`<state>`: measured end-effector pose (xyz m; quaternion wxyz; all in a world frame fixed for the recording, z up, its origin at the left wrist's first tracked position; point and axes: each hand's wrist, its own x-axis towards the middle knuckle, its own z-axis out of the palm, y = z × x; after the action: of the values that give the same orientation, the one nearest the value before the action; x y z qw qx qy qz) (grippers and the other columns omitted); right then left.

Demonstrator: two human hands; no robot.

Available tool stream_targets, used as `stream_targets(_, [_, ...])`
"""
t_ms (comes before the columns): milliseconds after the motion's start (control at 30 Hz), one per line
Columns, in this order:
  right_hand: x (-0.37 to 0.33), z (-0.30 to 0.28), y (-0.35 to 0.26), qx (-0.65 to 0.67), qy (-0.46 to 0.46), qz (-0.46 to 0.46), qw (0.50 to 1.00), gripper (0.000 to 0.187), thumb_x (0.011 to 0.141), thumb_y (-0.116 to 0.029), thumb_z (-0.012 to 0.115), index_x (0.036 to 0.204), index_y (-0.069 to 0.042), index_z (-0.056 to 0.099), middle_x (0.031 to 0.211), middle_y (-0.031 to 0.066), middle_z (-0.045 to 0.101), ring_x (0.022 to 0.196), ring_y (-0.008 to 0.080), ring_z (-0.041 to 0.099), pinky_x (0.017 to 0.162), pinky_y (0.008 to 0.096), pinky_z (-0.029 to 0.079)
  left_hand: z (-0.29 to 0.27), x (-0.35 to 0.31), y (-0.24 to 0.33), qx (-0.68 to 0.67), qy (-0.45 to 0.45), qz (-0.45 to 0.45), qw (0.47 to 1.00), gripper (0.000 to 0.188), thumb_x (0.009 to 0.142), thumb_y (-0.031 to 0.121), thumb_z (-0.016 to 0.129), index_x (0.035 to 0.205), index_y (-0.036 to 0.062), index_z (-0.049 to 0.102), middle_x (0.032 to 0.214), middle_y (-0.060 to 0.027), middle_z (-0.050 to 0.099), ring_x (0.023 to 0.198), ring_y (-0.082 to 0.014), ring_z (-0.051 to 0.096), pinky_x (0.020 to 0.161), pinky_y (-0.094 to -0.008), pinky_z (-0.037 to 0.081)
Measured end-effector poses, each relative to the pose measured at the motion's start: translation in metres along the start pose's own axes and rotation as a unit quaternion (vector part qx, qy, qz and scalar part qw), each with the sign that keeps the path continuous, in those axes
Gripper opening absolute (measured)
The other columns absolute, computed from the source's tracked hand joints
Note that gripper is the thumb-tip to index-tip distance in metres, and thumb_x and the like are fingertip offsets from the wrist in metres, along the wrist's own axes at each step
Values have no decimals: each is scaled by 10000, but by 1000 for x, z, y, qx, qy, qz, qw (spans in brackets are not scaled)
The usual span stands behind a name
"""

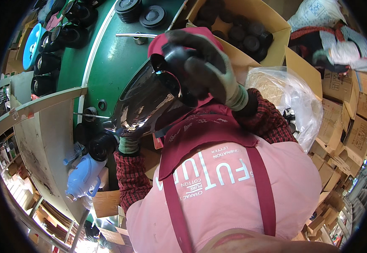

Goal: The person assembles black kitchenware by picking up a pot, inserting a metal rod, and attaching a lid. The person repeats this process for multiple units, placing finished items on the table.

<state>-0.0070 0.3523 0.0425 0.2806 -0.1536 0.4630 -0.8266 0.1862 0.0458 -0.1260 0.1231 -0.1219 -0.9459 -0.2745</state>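
A shiny black hollow shell (145,99), shaped like a jug body with a flared open end, is tilted in front of my chest. My left hand (128,144), in a grey-green glove, grips its lower end; the shell hides most of the fingers. Beside the open end, my gloved right hand (211,63) is closed around a dark round part (179,63). That part overlaps the rim in view, and I cannot tell whether it touches.
A green work surface (120,59) bears a metal rod (135,35), stacked black discs (153,17) and a small black ring (102,104). Black shells (71,36) line its left. An open carton (278,33) holds black round parts. A light-blue jug (84,175) stands lower left.
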Motion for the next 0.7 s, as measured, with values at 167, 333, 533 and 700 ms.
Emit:
stream_targets(167, [7, 13, 21, -160, -12, -99, 982, 504, 957, -245, 728, 1396, -44, 583, 1337, 116, 581, 1255, 227, 546, 1087, 368, 409, -2, -24, -8, 16, -12, 3, 1000, 487, 928, 263, 704, 1311, -30, 632, 1285, -173, 662, 1130, -270, 671, 959, -378, 554])
stream_targets(333, [8, 7, 26, -213, -26, -159, 964, 522, 988, -308, 675, 1428, -55, 552, 1330, 112, 568, 1258, 240, 537, 1085, 372, 406, -2, -38, -18, 28, -15, 8, 999, 480, 927, 254, 705, 1310, -26, 634, 1283, -175, 662, 1131, -272, 670, 958, -380, 554])
stream_targets(533, [2, 1, 18, 28, -39, 46, 998, 539, 1045, -324, 565, 1503, -63, 453, 1321, 54, 544, 1251, 183, 517, 1087, 342, 408, -25, -11, 6, -11, 18, -29, 999, 439, 928, 191, 701, 1317, -3, 641, 1253, -180, 672, 1121, -281, 673, 952, -383, 556])
stream_targets(700, [6, -34, 58, -66, -57, 51, 995, 543, 1101, -342, 425, 1569, -71, 377, 1431, 67, 540, 1310, 159, 522, 1144, 323, 387, -95, 117, 90, -92, 114, -91, 985, 467, 814, 152, 759, 1219, -67, 687, 1100, -188, 737, 924, -276, 725, 820, -344, 571])
